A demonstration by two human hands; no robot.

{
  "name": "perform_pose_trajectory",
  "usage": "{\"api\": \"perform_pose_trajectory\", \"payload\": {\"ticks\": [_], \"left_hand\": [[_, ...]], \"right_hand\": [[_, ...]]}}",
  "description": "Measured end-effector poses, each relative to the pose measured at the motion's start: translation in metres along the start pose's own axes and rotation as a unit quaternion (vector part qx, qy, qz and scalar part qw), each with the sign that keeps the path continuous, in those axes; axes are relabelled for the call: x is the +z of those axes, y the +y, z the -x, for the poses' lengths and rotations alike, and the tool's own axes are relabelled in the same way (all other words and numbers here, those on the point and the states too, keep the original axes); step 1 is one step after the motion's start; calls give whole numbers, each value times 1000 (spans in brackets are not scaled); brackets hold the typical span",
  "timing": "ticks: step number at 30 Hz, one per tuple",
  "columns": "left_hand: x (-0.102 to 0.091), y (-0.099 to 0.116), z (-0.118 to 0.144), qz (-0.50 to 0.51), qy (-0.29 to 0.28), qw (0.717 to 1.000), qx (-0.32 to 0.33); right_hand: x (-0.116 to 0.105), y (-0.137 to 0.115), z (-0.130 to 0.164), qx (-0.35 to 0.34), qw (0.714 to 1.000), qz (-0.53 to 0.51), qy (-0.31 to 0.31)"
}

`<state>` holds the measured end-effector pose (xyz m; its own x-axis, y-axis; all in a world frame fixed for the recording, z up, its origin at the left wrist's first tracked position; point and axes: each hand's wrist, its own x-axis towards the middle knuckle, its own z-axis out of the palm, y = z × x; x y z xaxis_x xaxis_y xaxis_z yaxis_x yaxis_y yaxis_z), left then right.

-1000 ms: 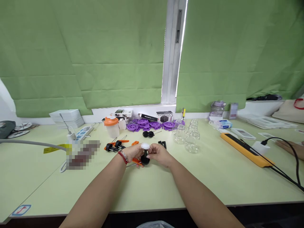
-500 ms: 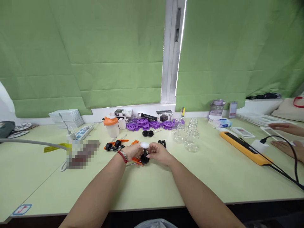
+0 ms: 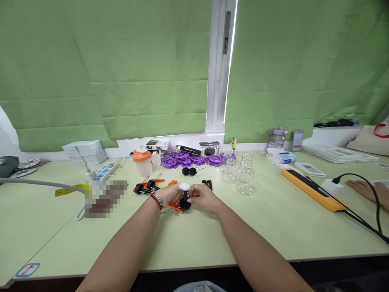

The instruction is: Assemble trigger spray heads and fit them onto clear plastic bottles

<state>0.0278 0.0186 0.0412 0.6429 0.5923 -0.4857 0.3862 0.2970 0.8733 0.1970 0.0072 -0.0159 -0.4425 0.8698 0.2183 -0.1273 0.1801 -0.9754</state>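
Observation:
Both hands are together over the table in the middle. My left hand [image 3: 169, 196], with bracelets at the wrist, closes around a part with a round black cup-shaped base [image 3: 185, 204], a black stem and an orange piece [image 3: 174, 205]. A white rounded knob [image 3: 184, 186] tops the stem. From the other side my right hand [image 3: 203, 196] pinches the same part, its thumb at the stem. A thin metal rod pokes out under my left hand. Similar black-and-orange parts [image 3: 151, 185] lie beyond the left hand, and small black pieces [image 3: 208, 184] behind the right.
Purple plastic wheel-like parts [image 3: 182, 159] are piled at the back near small boxes [image 3: 210, 149]. An orange-lidded cup [image 3: 142, 163] stands at left, clear bell-shaped vessels [image 3: 244, 186] at right. Further right are a yellow-edged power strip [image 3: 310, 190] with cables and a co-worker's hand [image 3: 366, 190].
My hands hold nearly the same pose on the part. At the right, one of the co-worker's hands has left view and the white frame there has shifted away.

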Motion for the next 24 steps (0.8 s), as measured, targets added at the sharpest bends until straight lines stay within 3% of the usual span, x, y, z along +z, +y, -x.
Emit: {"api": "perform_pose_trajectory", "payload": {"ticks": [24], "left_hand": [[1,1,-1,-9,0,1000,4]], "right_hand": [[1,-3,2,3,1000,-15,-5]]}}
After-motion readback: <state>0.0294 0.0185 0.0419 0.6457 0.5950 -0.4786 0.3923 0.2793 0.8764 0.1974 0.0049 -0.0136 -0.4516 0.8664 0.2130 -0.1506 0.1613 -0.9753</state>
